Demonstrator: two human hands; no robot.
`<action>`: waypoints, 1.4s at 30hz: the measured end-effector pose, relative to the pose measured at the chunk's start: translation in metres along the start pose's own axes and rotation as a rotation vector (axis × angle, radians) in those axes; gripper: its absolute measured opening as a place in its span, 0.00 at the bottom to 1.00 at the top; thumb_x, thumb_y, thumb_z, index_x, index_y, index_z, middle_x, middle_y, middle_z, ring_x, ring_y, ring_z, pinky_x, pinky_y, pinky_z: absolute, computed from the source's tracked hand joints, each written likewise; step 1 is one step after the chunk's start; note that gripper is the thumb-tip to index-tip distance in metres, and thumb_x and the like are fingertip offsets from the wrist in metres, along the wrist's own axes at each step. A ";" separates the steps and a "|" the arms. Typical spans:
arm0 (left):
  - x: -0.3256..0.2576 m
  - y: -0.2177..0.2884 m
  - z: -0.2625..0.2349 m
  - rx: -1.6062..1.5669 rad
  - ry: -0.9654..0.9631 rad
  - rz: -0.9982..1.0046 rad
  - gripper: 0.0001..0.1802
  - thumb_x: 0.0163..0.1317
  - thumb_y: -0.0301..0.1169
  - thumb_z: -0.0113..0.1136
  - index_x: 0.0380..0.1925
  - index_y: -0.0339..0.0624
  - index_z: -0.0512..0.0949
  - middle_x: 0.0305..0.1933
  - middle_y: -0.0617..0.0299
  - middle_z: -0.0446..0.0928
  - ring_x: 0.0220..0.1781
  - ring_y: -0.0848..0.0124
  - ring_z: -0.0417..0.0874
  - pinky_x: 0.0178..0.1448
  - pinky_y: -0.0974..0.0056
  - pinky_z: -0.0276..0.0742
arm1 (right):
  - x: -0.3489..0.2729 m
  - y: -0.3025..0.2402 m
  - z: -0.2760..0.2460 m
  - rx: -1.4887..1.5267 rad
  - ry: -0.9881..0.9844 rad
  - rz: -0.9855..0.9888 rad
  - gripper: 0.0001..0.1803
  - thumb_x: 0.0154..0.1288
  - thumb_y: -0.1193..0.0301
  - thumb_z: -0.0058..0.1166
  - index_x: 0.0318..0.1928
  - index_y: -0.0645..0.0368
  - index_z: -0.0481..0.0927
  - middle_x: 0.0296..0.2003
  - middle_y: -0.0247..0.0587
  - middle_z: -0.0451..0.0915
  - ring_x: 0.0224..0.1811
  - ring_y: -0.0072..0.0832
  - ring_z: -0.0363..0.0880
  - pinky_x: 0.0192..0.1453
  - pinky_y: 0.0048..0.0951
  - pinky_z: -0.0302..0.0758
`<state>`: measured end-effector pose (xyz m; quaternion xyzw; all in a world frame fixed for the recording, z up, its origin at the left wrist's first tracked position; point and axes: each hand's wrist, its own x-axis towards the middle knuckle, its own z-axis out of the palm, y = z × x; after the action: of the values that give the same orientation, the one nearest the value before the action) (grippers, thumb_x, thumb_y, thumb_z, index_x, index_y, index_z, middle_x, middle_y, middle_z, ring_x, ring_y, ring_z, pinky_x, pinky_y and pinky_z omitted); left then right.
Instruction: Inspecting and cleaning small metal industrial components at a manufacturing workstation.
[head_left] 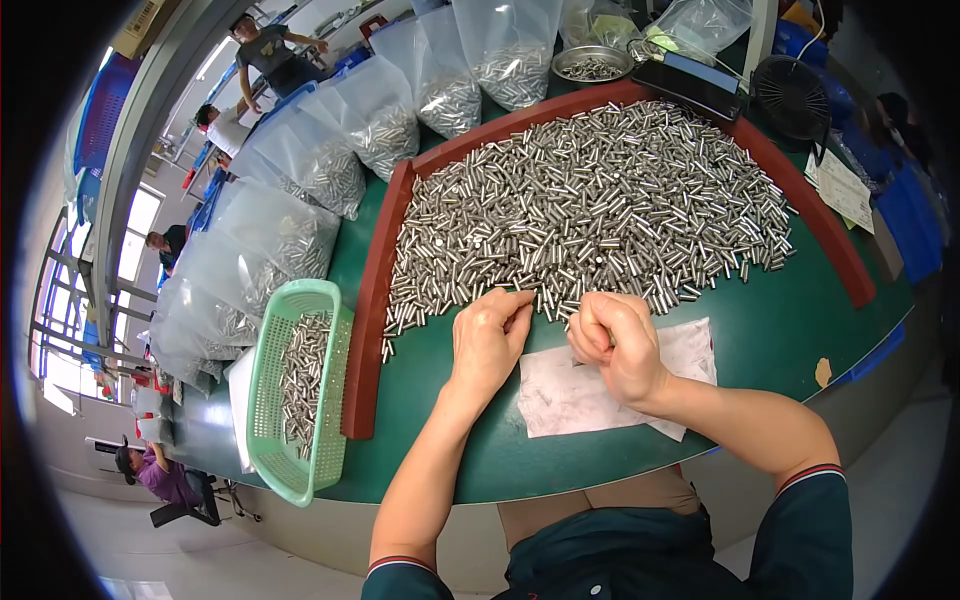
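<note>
Green tabletop (780, 330) lies under your hands. Your left hand (487, 340) is curled, fingertips pinching at the near edge of the heap of small metal pins (590, 200). Your right hand (612, 345) is closed in a loose fist over a white paper sheet (570, 395); what it holds is hidden. A green basket (295, 390) of pins sits left, beyond the red rim (368, 330).

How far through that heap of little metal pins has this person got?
Done, apparently: a modest batch of small silver metal pins lies in the green plastic basket at the left. In hand: the left hand and right hand are curled at the near edge of the heap, over a white paper sheet; I cannot see what they pinch. Left: the large pile of pins on the green table.
</note>
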<state>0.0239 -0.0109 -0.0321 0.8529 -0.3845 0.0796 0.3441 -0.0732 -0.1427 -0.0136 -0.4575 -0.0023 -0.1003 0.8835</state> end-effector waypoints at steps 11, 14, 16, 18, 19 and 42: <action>-0.002 0.002 -0.014 -0.112 -0.076 -0.238 0.04 0.44 0.23 0.57 0.24 0.35 0.75 0.10 0.64 0.63 0.12 0.75 0.66 0.20 0.69 0.63 | 0.001 0.000 0.000 -0.016 0.001 -0.005 0.19 0.62 0.67 0.31 0.13 0.55 0.55 0.08 0.28 0.52 0.11 0.17 0.45 0.17 0.22 0.45; -0.002 -0.004 -0.022 -0.412 -0.108 -0.382 0.06 0.47 0.22 0.56 0.28 0.33 0.73 0.14 0.73 0.63 0.17 0.85 0.62 0.22 0.77 0.59 | 0.001 0.000 -0.001 -0.012 0.001 0.005 0.19 0.61 0.67 0.31 0.13 0.55 0.55 0.08 0.29 0.52 0.11 0.17 0.45 0.17 0.22 0.45; 0.001 -0.002 -0.032 -0.726 -0.212 -0.542 0.08 0.48 0.20 0.56 0.31 0.35 0.72 0.16 0.76 0.63 0.17 0.87 0.59 0.21 0.79 0.54 | 0.001 0.002 0.000 -0.021 0.013 -0.009 0.19 0.61 0.68 0.31 0.13 0.55 0.54 0.08 0.29 0.52 0.11 0.17 0.45 0.17 0.22 0.45; 0.001 -0.002 -0.038 -1.051 -0.256 -0.690 0.09 0.48 0.19 0.55 0.32 0.37 0.71 0.17 0.76 0.64 0.16 0.87 0.57 0.20 0.79 0.50 | 0.001 -0.002 -0.001 0.008 -0.003 -0.002 0.17 0.58 0.71 0.32 0.12 0.56 0.54 0.10 0.28 0.54 0.12 0.15 0.48 0.17 0.20 0.47; 0.001 -0.002 -0.040 -1.097 -0.262 -0.720 0.09 0.49 0.19 0.55 0.32 0.37 0.71 0.17 0.76 0.64 0.16 0.87 0.57 0.20 0.79 0.50 | 0.000 -0.001 -0.001 0.012 0.000 -0.005 0.17 0.58 0.72 0.32 0.12 0.56 0.54 0.09 0.29 0.53 0.12 0.15 0.48 0.17 0.19 0.46; -0.218 0.053 -0.171 -0.614 0.494 -0.911 0.08 0.48 0.17 0.52 0.30 0.34 0.70 0.14 0.75 0.60 0.16 0.87 0.56 0.20 0.79 0.50 | 0.003 0.010 0.002 0.106 0.005 0.007 0.20 0.62 0.64 0.33 0.13 0.52 0.54 0.08 0.27 0.50 0.11 0.16 0.43 0.16 0.22 0.42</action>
<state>-0.1427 0.2061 0.0366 0.7497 0.1053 0.0052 0.6533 -0.0685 -0.1357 -0.0200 -0.4097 -0.0037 -0.0979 0.9070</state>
